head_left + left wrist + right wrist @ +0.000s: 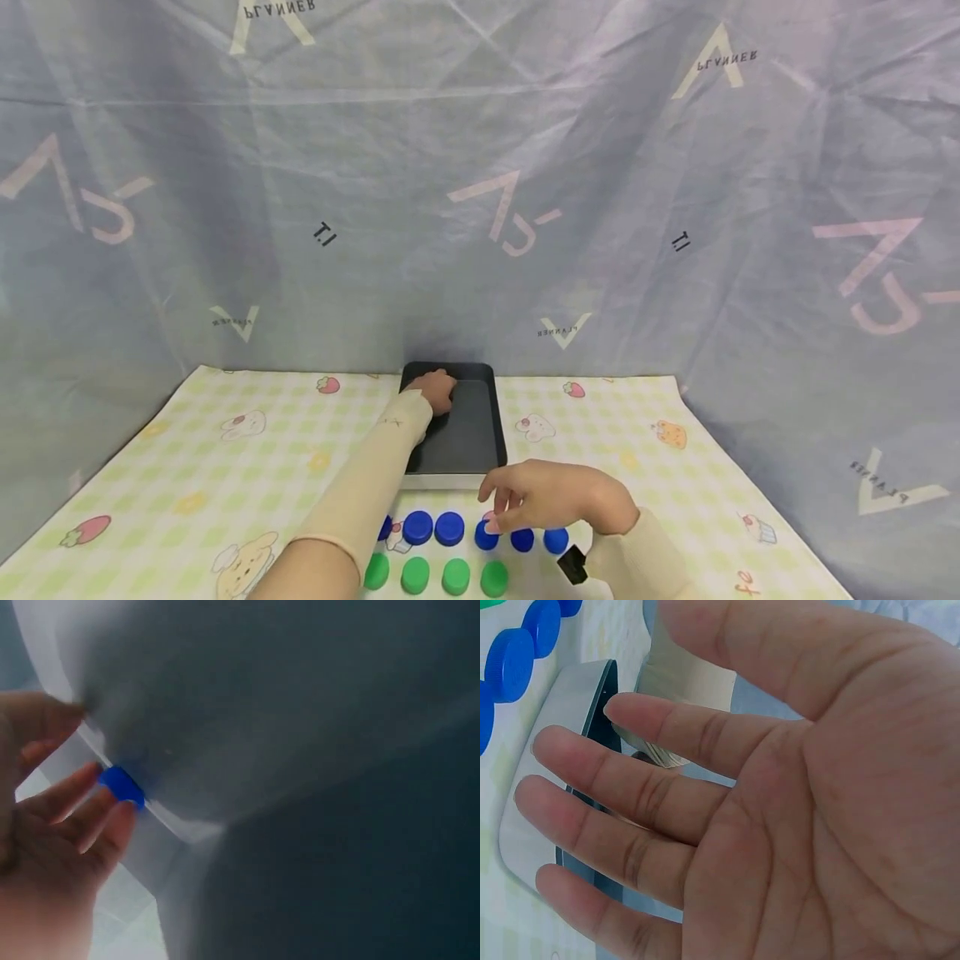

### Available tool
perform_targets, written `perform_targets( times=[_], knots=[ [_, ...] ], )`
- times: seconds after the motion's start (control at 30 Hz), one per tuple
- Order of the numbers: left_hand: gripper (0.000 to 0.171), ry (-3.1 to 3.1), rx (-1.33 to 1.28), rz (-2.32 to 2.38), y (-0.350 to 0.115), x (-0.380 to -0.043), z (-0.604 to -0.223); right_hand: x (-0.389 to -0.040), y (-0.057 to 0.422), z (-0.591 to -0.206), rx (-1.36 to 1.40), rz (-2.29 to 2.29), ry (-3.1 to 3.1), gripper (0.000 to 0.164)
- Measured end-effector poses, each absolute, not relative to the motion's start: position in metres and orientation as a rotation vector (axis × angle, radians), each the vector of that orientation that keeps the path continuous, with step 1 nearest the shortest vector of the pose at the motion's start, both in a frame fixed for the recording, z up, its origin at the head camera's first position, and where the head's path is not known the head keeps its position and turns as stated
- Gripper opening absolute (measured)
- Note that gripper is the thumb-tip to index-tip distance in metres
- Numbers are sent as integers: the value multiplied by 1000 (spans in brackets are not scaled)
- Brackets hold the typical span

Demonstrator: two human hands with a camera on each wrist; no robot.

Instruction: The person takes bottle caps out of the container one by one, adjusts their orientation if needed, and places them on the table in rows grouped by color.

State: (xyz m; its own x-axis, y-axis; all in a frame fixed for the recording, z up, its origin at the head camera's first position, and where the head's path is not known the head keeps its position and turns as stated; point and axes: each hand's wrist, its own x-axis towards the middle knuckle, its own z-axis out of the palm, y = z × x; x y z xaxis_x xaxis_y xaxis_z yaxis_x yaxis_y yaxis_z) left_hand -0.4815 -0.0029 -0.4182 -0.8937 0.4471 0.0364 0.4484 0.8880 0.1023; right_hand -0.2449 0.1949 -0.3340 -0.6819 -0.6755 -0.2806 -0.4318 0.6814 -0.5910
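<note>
My left hand (435,392) reaches into the far end of a dark shallow tray (468,433). In the left wrist view a blue bottle cap (122,787) lies against the tray, with the left fingertips (112,829) at its edge and the thumb apart from it. My right hand (555,496) hovers over the row of blue caps, palm bare and fingers spread loosely in the right wrist view. Its thumb tip overlaps one blue cap (487,537) in the head view.
More blue caps (450,528) stand in a row in front of the tray, partly behind the left sleeve (375,467). Nearer me is a row of green caps (455,577). A checked tablecloth (600,433) covers the table; a grey curtain (375,208) hangs behind.
</note>
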Motion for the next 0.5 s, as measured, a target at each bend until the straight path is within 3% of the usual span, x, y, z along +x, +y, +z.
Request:
perform_targets(
  times=[0.5],
  knots=[
    [22,-2937,-884,-195,-9,-469,-400,-244,192,-334,-834,-717,2375,23]
  ],
)
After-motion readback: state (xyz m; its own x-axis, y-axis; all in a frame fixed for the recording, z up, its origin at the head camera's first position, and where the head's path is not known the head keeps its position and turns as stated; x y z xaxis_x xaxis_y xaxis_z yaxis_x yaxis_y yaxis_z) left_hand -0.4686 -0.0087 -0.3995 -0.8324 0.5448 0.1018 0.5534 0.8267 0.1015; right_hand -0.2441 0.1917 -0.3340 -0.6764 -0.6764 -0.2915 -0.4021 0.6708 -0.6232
